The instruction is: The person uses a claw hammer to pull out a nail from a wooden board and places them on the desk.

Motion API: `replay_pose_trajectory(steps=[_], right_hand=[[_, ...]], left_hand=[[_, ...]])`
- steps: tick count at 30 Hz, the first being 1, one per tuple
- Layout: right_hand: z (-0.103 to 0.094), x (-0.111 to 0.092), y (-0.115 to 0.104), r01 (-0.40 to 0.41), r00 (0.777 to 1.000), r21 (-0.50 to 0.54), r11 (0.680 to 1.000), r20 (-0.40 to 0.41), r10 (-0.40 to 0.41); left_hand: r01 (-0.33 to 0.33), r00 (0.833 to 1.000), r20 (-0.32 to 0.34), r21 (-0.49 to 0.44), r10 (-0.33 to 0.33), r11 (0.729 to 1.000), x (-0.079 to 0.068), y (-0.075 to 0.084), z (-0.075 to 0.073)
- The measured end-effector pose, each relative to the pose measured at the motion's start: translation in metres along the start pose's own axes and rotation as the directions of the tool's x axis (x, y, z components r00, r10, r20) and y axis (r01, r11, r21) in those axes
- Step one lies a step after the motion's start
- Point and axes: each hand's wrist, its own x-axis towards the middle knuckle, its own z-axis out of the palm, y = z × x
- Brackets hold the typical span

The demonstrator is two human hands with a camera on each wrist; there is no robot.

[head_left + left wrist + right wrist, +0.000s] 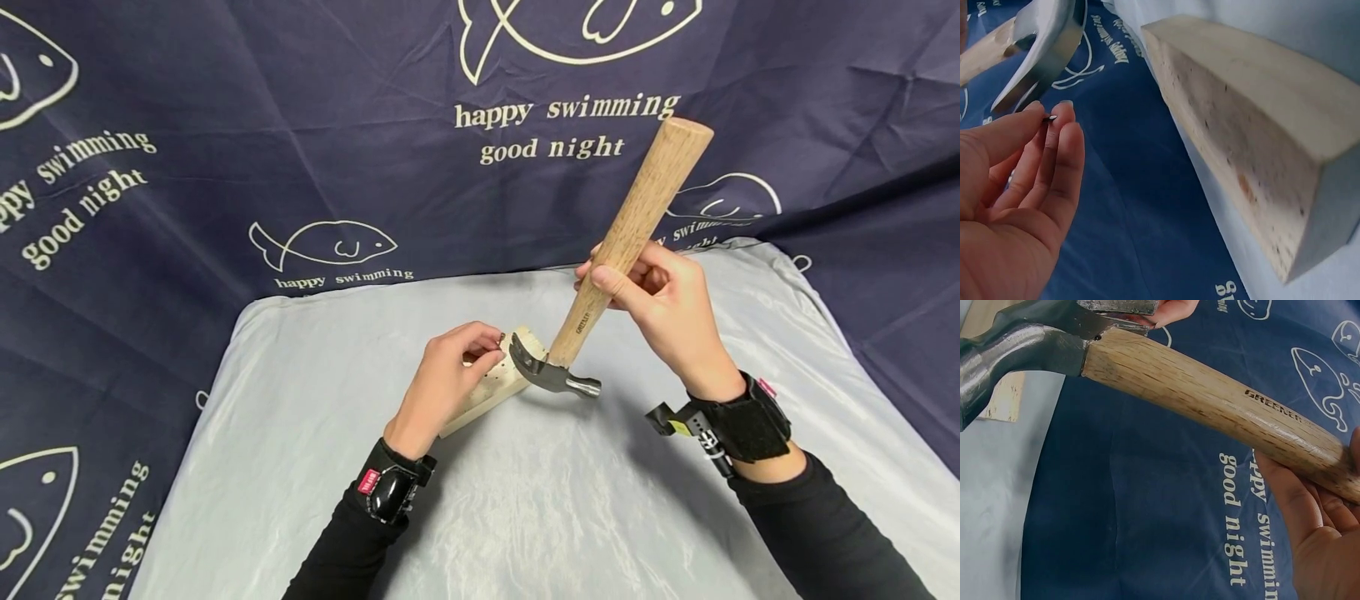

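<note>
A claw hammer (636, 208) with a pale wooden handle slants head-down in my right hand (675, 312), whose thumb and fingers grip the middle of the handle. Its dark metal head is low, with the claw pointing toward my left hand (438, 387). Between thumb and fingertips the left hand pinches a small nail (1051, 117), mostly hidden, with a shiny end showing. Beneath that hand lies a pale wooden block (491, 396), its upper face pitted with several small dark holes. In the left wrist view the claw is close above the fingertips and the block (1235, 137) is apart from them.
A shiny white cloth (517, 517) covers the table under the block. Dark blue fabric (337, 150) printed with white fish and lettering hangs behind and at both sides. Black straps with small devices (738, 425) sit on both wrists.
</note>
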Motion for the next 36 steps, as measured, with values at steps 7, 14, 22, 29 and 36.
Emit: replay_pose_trajectory(steps=[7, 14, 22, 29, 36], right_hand=[[-0.005, -0.003, 0.002, 0.002, 1.0, -0.036, 0.999, -0.011, -0.002], [-0.009, -0.008, 0.004, -0.015, 1.0, -0.062, 0.998, -0.017, 0.014], [-0.011, -0.011, 0.005, -0.027, 0.999, -0.064, 0.998, -0.025, 0.025], [-0.014, -0.012, 0.005, -0.028, 0.999, -0.072, 0.997, -0.026, 0.026], [-0.016, -0.015, 0.007, -0.032, 0.999, -0.109, 0.994, -0.037, 0.028]], left_hand=[[0.088, 0.996, -0.027, 0.035, -0.087, 0.995, -0.007, 0.001, -0.016], [0.165, 0.985, -0.058, 0.073, -0.161, 0.984, -0.017, -0.003, -0.029], [0.233, 0.971, -0.063, 0.04, -0.23, 0.972, -0.027, -0.012, -0.043], [0.504, 0.864, -0.064, 0.14, -0.5, 0.852, -0.044, -0.021, -0.062], [0.592, 0.798, -0.057, 0.26, -0.6, 0.763, -0.06, -0.036, -0.067]])
